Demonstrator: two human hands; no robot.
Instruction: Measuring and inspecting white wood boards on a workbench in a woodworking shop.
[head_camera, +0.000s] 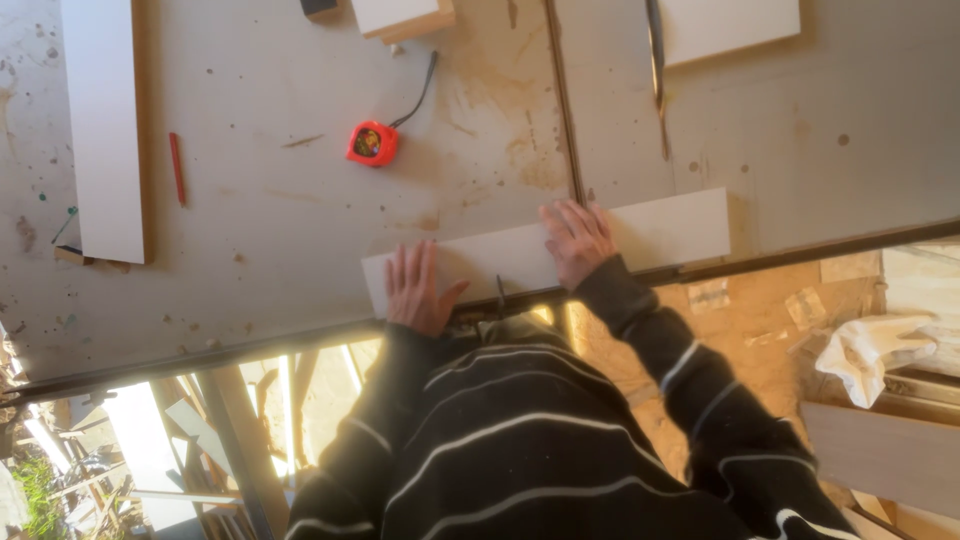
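Dusty workbench (300, 220); both hands (418, 290) flat, white board (660, 232).

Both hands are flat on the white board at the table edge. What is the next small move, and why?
Probably slide the white board a little along the table edge. The left hand and right hand press flat on it, neither grips it, and its near edge lies at a slight angle to the dark edge strip.
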